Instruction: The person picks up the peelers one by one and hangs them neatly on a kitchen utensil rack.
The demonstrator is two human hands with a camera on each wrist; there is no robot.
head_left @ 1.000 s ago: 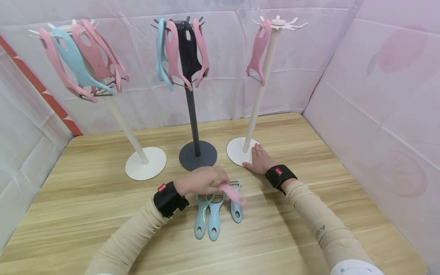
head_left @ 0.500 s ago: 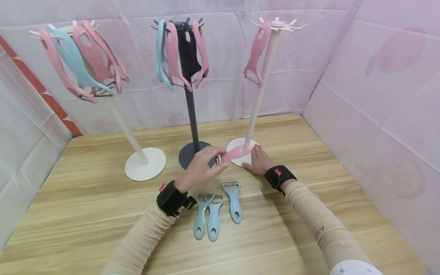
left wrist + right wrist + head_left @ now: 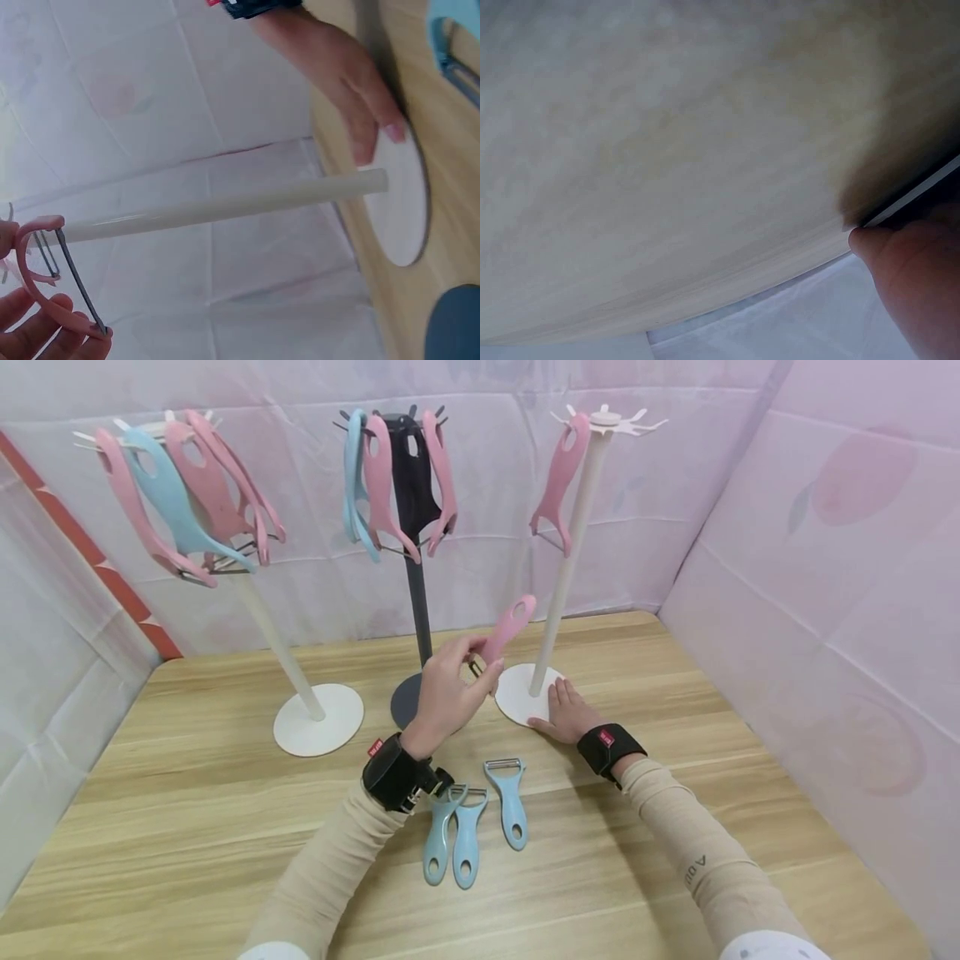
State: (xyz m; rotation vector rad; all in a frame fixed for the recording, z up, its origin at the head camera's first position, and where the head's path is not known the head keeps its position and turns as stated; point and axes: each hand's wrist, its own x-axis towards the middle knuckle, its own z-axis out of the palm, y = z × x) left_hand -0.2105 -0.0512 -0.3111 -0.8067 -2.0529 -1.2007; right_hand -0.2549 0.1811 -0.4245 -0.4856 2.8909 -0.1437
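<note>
My left hand (image 3: 450, 689) grips a pink peeler (image 3: 510, 627) by its blade end, above the table and left of the right-hand white stand (image 3: 570, 560). Its handle, with an oval hole, points up and to the right. In the left wrist view, the peeler's forked head (image 3: 64, 316) and metal blade show beside the fingers. With fingers straight, my right hand (image 3: 572, 712) rests on the stand's round white base (image 3: 517, 689). One pink peeler (image 3: 561, 481) hangs from a hook on that stand. The right wrist view shows only part of the right hand (image 3: 922, 277).
Three light blue peelers (image 3: 512, 806) lie on the wooden table (image 3: 637, 877), two of them overlapping. A black stand (image 3: 418, 602) in the middle and a white stand (image 3: 273, 647) at left bear several pink, blue and black peelers. Fabric walls (image 3: 480, 585) enclose the back and sides.
My left hand has lifted the pink peeler from over the blue peelers, up and away toward the right stand, its handle swinging from pointing down to pointing up. The right hand stays on the base.
</note>
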